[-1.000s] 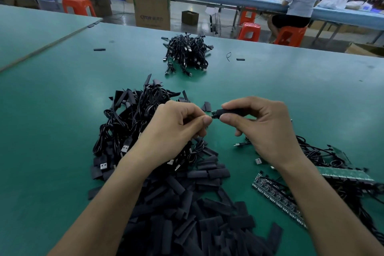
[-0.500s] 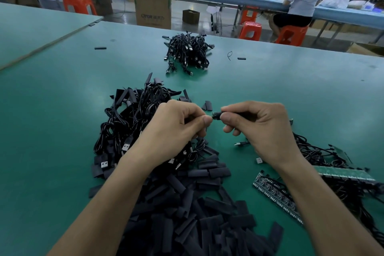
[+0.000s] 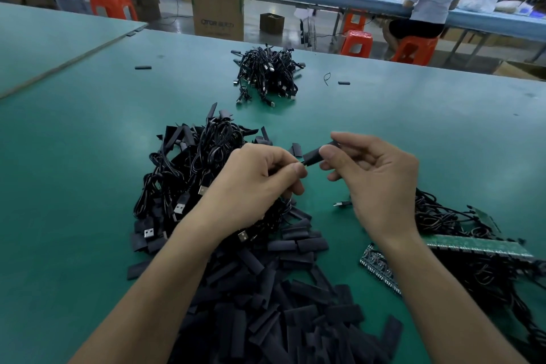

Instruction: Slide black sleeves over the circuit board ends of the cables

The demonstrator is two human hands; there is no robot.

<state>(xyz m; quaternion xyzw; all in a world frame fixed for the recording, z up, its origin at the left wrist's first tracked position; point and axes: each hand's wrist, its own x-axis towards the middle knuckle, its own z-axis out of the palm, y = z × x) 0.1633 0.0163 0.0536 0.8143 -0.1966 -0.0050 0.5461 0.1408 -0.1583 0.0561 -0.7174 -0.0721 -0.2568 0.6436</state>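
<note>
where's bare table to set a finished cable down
Bare table left of the near cable heap, and the wide stretch right of the far cable bundle. Crowded: sleeve pile near centre, circuit board strips with cables near right.

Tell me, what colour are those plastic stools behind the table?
Orange-red plastic stools, clearest in the head view.

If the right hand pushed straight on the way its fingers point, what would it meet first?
The left hand: its fingertips sit just beyond the end of the black sleeve that the right hand pinches. Both seem level, though one view leaves depth unsure.
</note>
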